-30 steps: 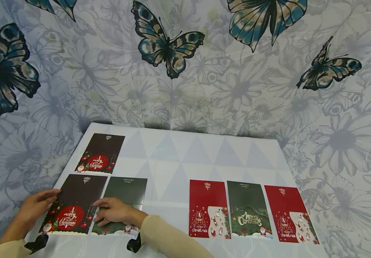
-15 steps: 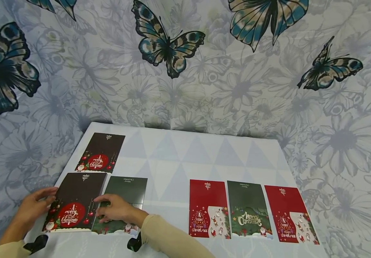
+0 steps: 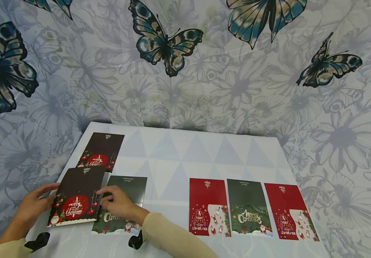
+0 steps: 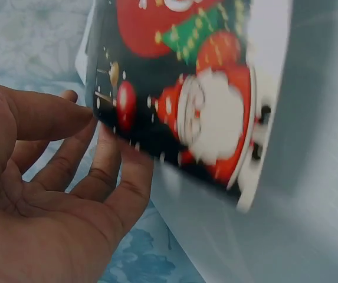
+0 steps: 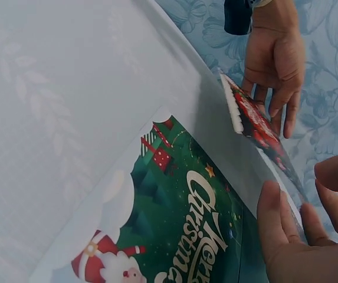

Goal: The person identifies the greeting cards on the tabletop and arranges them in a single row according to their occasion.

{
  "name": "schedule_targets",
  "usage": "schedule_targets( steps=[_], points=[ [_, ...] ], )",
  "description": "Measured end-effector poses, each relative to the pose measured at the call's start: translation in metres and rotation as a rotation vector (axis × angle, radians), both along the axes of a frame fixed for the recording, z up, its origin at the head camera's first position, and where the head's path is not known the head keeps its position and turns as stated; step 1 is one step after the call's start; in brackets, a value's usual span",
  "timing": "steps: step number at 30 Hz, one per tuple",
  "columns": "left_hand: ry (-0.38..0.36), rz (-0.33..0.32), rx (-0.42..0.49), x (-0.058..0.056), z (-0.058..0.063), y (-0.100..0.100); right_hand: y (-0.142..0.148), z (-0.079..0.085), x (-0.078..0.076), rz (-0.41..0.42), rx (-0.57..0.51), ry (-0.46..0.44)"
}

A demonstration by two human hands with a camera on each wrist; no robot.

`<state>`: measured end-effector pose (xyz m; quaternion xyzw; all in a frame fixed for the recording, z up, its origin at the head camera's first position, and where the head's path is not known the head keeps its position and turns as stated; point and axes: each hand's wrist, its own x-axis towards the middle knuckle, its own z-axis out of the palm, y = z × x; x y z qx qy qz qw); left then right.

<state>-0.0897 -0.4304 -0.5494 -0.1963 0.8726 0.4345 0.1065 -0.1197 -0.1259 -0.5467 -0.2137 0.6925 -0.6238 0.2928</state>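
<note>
A person's left hand (image 3: 36,204) and right hand (image 3: 119,204) pinch opposite edges of a dark Christmas card (image 3: 77,191), tilted up between their fingers. Below the right fingers, a green card (image 5: 174,218) lies on the desk (image 3: 167,168).

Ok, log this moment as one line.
Left hand, right hand: holding dark rectangular Christmas card | raised, tilted | near right hand: green rectangular Christmas card, flat on white table

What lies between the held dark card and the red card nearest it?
Beside the dark card comes a green card, partly covered by the right hand, then pale table, crossed lower down by a sleeve, as the head view shows.
</note>
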Motion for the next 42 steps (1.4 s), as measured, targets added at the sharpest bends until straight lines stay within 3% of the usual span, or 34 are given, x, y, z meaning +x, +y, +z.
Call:
schedule_targets(
  steps=[5, 11, 21, 29, 34, 42],
  points=[
    [0.027, -0.049, 0.032, -0.005, 0.005, 0.007, 0.0, 0.0, -0.005, -0.061, -0.049, 0.084],
    [0.07, -0.112, 0.058, -0.008, 0.008, 0.014, 0.003, -0.001, -0.009, -0.107, -0.006, 0.192],
    [0.061, -0.172, 0.066, -0.019, 0.012, 0.024, 0.008, -0.004, -0.015, -0.184, -0.016, 0.241],
    [0.132, -0.162, 0.058, -0.023, 0.01, 0.036, 0.015, -0.007, -0.02, -0.22, -0.02, 0.262],
    [0.092, -0.149, 0.033, -0.025, 0.014, 0.041, 0.019, -0.011, -0.021, -0.249, -0.034, 0.211],
    [0.126, -0.158, 0.074, -0.029, 0.012, 0.046, 0.023, -0.012, -0.023, -0.342, -0.124, 0.033]
  ],
)
